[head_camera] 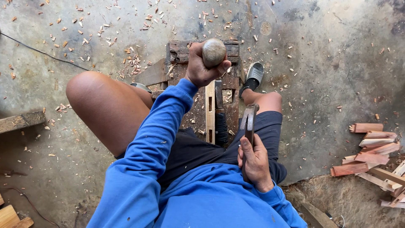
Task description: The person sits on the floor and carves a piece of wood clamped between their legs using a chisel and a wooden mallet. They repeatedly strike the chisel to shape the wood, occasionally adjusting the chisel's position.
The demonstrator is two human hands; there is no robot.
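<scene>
Nearest the camera, the right hand (254, 162) is wrapped tightly round the handle of a claw hammer (249, 126), whose steel head points up and away just above the right thigh; the grip sits fairly low on the handle, so a sideways twist could likely make a blow glance off. Just beyond it, a pale wooden strip with slots cut through it (210, 110) lies lengthwise on a dark, scarred wooden work block (228, 84) between the knees, with a dark metal chisel (219, 112) lying beside the strip on its right. Farther out, the left hand (201, 67) is clenched round a rounded grey stone (214, 52), held over the far end of the block. Both knees flank the block closely (bare skin, no padding), so a slipped tool or a flying chip could catch a leg. The strip looks unclamped and could shift or split along a slot under a hard knock. The sandalled foot (254, 76) rests by the block's far right corner, within reach of a dropped stone. Off to the right, a pile of reddish cut wood pieces (373, 158) lies on the chip-strewn concrete floor (329, 63), where footing might be loose.
</scene>
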